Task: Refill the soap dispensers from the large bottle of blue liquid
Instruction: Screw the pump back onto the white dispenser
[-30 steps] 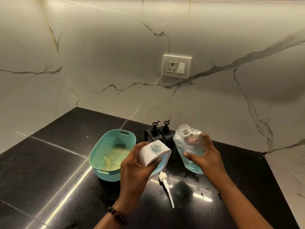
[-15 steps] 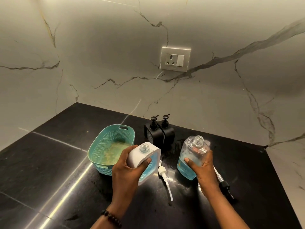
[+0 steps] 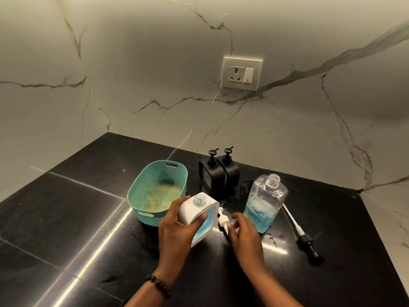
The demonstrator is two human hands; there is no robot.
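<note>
My left hand [image 3: 177,227] grips a white square soap dispenser [image 3: 200,214] with blue liquid showing in its window; its neck is uncapped and it is tilted toward me. My right hand [image 3: 243,231] is at the white pump head [image 3: 222,220] lying on the counter, fingers closing around it. The clear large bottle [image 3: 264,202], about one third full of blue liquid and uncapped, stands upright on the counter, free of both hands. Its black pump [image 3: 301,234] lies to its right.
Two black dispensers [image 3: 219,176] with pumps stand at the back by the marble wall. A teal perforated basket [image 3: 155,189] sits to the left of the white dispenser. The black counter [image 3: 66,218] ends at the right edge. A wall socket [image 3: 242,74] is above.
My right hand set the clear bottle down upright on the counter, let it go and moved left to the white pump head. My left hand lowered the white dispenser slightly.
</note>
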